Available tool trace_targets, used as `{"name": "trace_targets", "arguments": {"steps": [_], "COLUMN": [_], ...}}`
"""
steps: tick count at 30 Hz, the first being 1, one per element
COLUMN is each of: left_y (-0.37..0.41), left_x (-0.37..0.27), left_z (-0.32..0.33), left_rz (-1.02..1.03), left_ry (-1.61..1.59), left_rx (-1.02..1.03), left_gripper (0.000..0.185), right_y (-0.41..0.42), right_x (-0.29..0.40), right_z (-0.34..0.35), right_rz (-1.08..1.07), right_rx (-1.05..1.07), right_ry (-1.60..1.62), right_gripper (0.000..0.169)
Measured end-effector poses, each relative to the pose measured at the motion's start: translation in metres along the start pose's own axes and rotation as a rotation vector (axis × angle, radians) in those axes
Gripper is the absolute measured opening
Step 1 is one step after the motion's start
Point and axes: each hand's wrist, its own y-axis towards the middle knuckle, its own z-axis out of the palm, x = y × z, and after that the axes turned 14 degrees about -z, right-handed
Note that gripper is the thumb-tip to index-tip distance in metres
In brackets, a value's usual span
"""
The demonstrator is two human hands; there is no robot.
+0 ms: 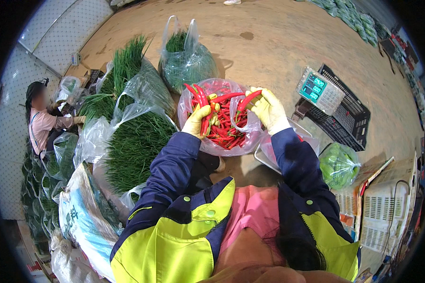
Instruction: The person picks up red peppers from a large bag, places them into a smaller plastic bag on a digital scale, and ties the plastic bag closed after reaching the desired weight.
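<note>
Both my hands wear pale yellow gloves and are above a clear plastic bag [187,116] full of red chili peppers [226,136]. My left hand [201,120] is closed around several long red chili peppers [200,96], held upright at the bag's left side. At the right side, my right hand [267,108] holds a curved red chili pepper [248,100] between thumb and fingers. Another red chili pepper [230,95] spans the space between my hands; which hand supports it is unclear. Part of the bag's rim hangs below my right hand.
Bagged green chives [140,148] stand at left, where a co-worker [44,122] sits. Another chive bag [187,67] is beyond the peppers. A digital scale [320,91], a black crate [361,123], a bag of green vegetables [338,166] and white crates [386,205] are at right.
</note>
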Motion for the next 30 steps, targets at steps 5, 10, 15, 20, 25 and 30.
{"name": "trace_targets", "arguments": {"steps": [5,10,15,20,25,30], "left_y": [-0.001,0.001,0.001,0.002,0.002,0.002], "left_x": [0.000,0.005,0.008,0.001,0.003,0.006], "left_z": [0.003,0.001,0.007,0.007,0.002,0.026], "left_rz": [0.028,-0.025,-0.083,-0.040,-0.082,-0.106], "left_ry": [-0.015,0.047,0.140,0.146,0.231,0.368], "left_rx": [-0.017,-0.053,-0.096,-0.062,-0.157,-0.202], "left_gripper": [0.056,0.057,0.060,0.057,0.052,0.048], "right_y": [-0.021,-0.018,-0.001,0.014,0.009,0.006], "right_x": [-0.022,-0.051,-0.049,-0.034,-0.029,-0.029], "right_z": [-0.009,-0.010,0.018,-0.011,0.002,-0.007], "right_rz": [0.160,0.325,0.152,0.026,0.034,0.096], "right_rx": [-0.196,-0.048,-0.102,-0.187,-0.228,-0.045], "right_ry": [0.174,0.055,-0.101,-0.020,-0.027,-0.226], "right_gripper": [0.029,0.031,0.023,0.021,0.018,0.013]}}
